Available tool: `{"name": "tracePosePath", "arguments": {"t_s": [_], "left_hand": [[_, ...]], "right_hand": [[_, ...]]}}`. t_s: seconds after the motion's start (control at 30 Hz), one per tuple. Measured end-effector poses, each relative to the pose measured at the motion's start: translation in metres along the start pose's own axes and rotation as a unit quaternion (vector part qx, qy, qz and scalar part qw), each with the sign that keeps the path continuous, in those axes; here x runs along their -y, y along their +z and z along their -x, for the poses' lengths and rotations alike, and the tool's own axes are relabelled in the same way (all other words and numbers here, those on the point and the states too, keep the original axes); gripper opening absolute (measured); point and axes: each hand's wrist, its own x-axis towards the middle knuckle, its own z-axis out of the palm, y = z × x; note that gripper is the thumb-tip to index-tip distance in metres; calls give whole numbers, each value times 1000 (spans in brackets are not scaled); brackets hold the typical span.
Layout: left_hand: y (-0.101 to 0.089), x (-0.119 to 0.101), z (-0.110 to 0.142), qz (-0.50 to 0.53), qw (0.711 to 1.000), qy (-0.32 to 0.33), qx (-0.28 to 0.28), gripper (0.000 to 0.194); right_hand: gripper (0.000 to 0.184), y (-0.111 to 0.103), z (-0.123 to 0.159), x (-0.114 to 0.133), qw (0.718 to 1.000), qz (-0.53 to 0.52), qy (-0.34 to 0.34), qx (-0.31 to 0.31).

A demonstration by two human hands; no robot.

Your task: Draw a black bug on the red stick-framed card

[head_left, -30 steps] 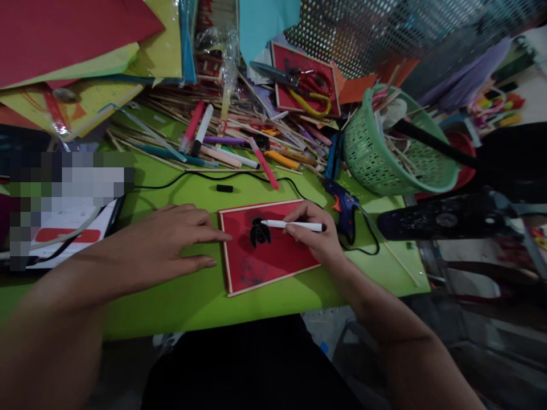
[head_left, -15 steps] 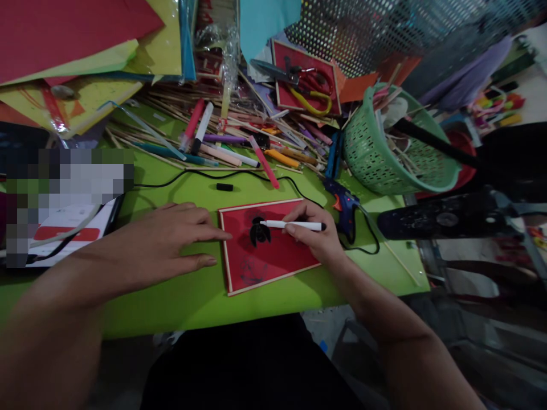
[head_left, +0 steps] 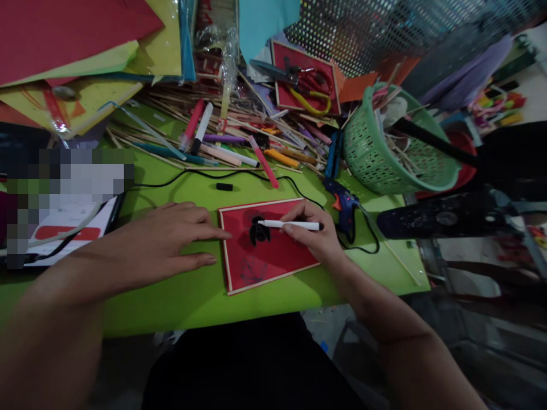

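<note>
A red rectangular panel (head_left: 290, 250) edged with thin pale sticks lies on the green table (head_left: 171, 307). On it is a drawn black shape (head_left: 260, 234), with a fainter dark sketch (head_left: 253, 270) nearer the front edge. My right hand (head_left: 311, 228) pinches a white marker (head_left: 290, 225), its tip at the top of the black shape. Flat and with fingers stretched, my left hand (head_left: 175, 236) rests on the table, its index fingertip on the panel's left edge. A small black cap (head_left: 224, 187) lies behind the panel.
Several markers and thin sticks (head_left: 149, 122) are heaped at the back, near scissors (head_left: 310, 91) on another red panel. To the right are a blue glue gun (head_left: 345, 205) with its cord and a green basket (head_left: 384, 154). A phone (head_left: 77, 228) lies left, by coloured paper sheets (head_left: 77, 34).
The marker and my right hand have shifted very slightly left, with the tip still at the top of the black shape. My left hand stays in place.
</note>
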Motion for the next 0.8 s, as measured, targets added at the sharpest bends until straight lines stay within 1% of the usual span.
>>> {"name": "tracePosePath", "arguments": {"t_s": [0.13, 0.23, 0.37, 0.43, 0.57, 0.63, 0.8], "left_hand": [[0, 2, 0, 7, 1000, 2, -2, 50], [0, 3, 0, 10, 1000, 1, 2, 48], [-2, 1, -2, 8, 1000, -12, 7, 50], [-5, -2, -4, 8, 999, -32, -8, 52], [-12, -8, -11, -11, 990, -105, -91, 51], [-12, -11, -15, -24, 984, -130, -116, 47], [-4, -15, -30, -72, 979, -149, -117, 36]], "right_hand": [[29, -3, -1, -8, 997, -63, 17, -44], [30, -4, -3, -10, 991, -106, 14, -77], [31, -3, -7, -8, 988, -119, 18, -93], [31, -2, -8, -6, 988, -120, 24, -95], [27, -1, -10, -3, 985, -135, 23, -102], [25, 0, -10, -2, 984, -142, 22, -106], [24, 2, -11, 1, 983, -147, 20, -104]]}}
